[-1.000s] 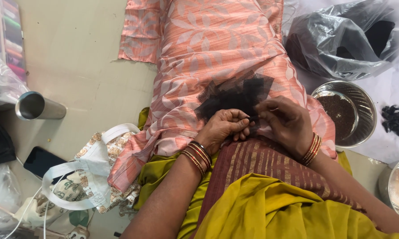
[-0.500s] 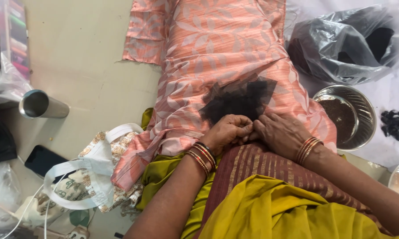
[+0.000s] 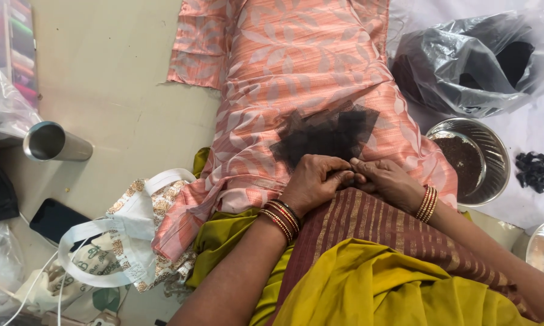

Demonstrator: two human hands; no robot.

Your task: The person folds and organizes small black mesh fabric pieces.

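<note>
The left hand point(image 3: 316, 183) and right hand point(image 3: 388, 180) met fingertip to fingertip at the six o'clock edge of a tuft of black hair point(image 3: 326, 134), pinching strands together; it lay on peach leaf-patterned cloth point(image 3: 296, 66), probably for contrast. A steel bowl point(image 3: 472, 158) sat at three o'clock.

Pale beige floor point(image 3: 121, 72) in soft even light, white sheet point(image 3: 525, 139) at right

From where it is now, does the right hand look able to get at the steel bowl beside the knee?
Probably yes: the right hand rests at the black net, the steel bowl sits open just beside it, and only pink cloth lies between.
</note>
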